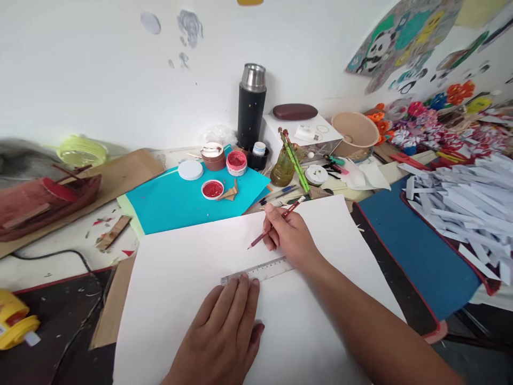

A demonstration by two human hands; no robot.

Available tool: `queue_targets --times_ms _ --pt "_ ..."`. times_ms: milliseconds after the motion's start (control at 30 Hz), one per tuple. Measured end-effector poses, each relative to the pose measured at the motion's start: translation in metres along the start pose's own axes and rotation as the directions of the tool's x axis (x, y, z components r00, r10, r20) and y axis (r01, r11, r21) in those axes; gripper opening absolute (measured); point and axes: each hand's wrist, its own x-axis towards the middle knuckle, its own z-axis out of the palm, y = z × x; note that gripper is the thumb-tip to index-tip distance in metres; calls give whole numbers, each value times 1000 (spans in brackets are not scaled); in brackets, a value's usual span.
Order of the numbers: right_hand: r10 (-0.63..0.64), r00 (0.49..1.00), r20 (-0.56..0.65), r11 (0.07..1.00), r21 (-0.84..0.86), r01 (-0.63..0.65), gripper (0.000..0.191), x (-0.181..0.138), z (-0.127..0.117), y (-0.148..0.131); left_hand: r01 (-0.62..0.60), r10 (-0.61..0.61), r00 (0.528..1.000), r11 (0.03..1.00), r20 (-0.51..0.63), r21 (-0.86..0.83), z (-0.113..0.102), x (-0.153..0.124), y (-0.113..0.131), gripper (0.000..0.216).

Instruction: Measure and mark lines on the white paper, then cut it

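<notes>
A large sheet of white paper point(172, 289) spreads across the work surface in front of me. On it lies a clear ruler point(270, 268), slightly slanted, its right end partly hidden by my right wrist. My left hand point(228, 326) rests flat, fingers stretched out, with the fingertips pressing on the ruler's left part. Between the fingers of my right hand point(290, 235) is a dark red pencil point(294, 207), its tip pointing down-left just above or on the paper, beyond the ruler. Whether the tip touches the paper I cannot tell.
Behind the paper lies a turquoise sheet point(168, 200) with open red paint pots point(236, 162). A black thermos point(251, 107) stands by the wall near a brush jar point(282, 171). Paper strips point(476, 203) pile up at right; a yellow bottle point(14, 321) lies at left.
</notes>
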Motion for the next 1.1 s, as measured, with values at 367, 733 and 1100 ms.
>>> queue_targets --times_ms 367,733,1100 --pt "-77 997 -28 989 123 80 66 6 1 11 -77 80 997 993 -22 85 -4 6 1 35" --pt "-87 996 -6 990 109 87 67 8 -2 15 -202 200 979 973 28 108 -14 -10 -10 39" --pt "-83 997 -9 993 85 83 67 5 -1 15 -198 192 979 972 63 123 -20 -28 -16 39"
